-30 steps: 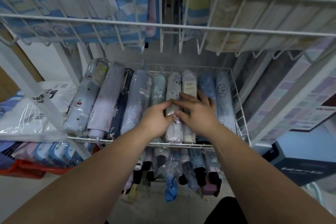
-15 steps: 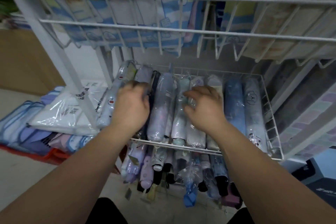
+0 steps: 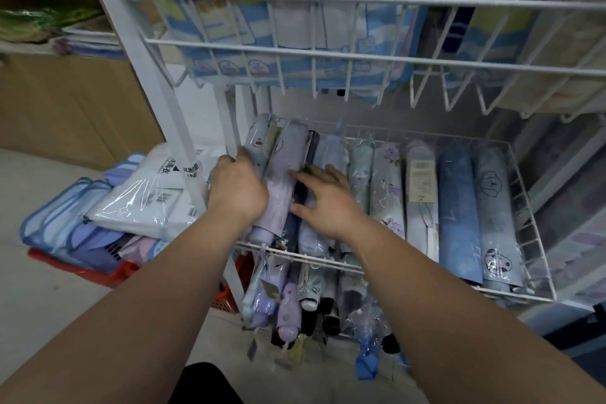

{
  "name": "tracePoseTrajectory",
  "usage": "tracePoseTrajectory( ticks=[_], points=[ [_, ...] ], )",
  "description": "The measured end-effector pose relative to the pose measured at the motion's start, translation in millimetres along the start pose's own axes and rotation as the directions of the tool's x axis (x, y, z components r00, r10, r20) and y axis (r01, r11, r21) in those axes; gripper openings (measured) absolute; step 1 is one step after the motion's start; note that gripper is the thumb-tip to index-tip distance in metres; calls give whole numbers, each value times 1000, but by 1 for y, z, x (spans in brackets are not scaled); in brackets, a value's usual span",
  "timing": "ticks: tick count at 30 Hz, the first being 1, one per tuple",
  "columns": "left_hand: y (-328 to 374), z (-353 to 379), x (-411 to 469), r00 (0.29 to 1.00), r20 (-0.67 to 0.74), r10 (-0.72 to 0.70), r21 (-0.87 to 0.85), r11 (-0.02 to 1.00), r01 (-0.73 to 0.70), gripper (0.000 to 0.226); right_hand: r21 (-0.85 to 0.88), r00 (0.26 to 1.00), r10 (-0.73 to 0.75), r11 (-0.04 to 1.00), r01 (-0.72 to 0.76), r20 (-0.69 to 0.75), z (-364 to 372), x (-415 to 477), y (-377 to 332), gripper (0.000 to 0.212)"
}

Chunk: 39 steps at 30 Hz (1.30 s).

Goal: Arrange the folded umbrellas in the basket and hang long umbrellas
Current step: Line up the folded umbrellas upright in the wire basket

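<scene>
My left hand [image 3: 237, 188] curls its fingers round the pale blue folded umbrella [image 3: 259, 144] at the left end of the wire basket [image 3: 331, 260], palm over the lilac umbrella [image 3: 288, 157] beside it. My right hand [image 3: 328, 200] lies flat, fingers spread, on the navy umbrella [image 3: 312, 149] and the lilac one. More folded umbrellas [image 3: 455, 207] lie in a row to its right.

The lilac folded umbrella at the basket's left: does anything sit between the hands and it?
Nothing visible does. The left hand lies on the lilac umbrella, fingers curled over the pale umbrella beside it; the right hand touches the lilac one's side with straight fingertips.
</scene>
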State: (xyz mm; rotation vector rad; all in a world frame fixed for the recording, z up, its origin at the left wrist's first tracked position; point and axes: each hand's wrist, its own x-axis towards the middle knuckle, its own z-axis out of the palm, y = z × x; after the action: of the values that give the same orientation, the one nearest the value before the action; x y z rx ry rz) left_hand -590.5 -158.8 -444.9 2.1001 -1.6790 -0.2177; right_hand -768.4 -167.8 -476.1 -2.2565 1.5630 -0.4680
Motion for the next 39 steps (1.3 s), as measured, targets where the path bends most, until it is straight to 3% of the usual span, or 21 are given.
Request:
tracePoseTrajectory(
  ticks=[5, 10, 14, 18, 21, 26, 32, 36, 39],
  points=[
    [5, -7, -15, 991, -95, 89, -43, 995, -94, 54, 129, 1000, 19, 992, -18, -10, -4, -1, 6, 60],
    [29, -14, -36, 946, -203, 251, -142, 949, -282, 62, 270, 952, 60, 963, 25, -301, -20, -13, 16, 44],
    [69, -5, -42, 969, -89, 232, -369, 896, -248, 61, 57, 871, 160, 987, -151, -465, -41, -35, 49, 38],
    [98, 36, -51, 962, 72, 264, -451, 869, -205, 61, -81, 878, 346, 916, -392, -330, -53, -55, 77, 46],
    [113, 63, -61, 953, 154, 260, -406, 896, -179, 60, -151, 904, 354, 906, -395, -242, -50, -66, 92, 54],
    [127, 82, -59, 935, 205, 290, -312, 924, -219, 58, -66, 918, 306, 941, -332, -252, -46, -73, 103, 52],
    [121, 97, -60, 918, 208, 337, -46, 941, -335, 69, -119, 945, 264, 950, -290, -193, -47, -80, 108, 68],
    [122, 99, -64, 912, 225, 342, 175, 907, -383, 69, -125, 948, 267, 949, -290, -172, -47, -79, 105, 63],
    [122, 92, -58, 902, 240, 360, 212, 887, -411, 66, -141, 949, 281, 944, -300, -141, -47, -76, 102, 62]
  ],
)
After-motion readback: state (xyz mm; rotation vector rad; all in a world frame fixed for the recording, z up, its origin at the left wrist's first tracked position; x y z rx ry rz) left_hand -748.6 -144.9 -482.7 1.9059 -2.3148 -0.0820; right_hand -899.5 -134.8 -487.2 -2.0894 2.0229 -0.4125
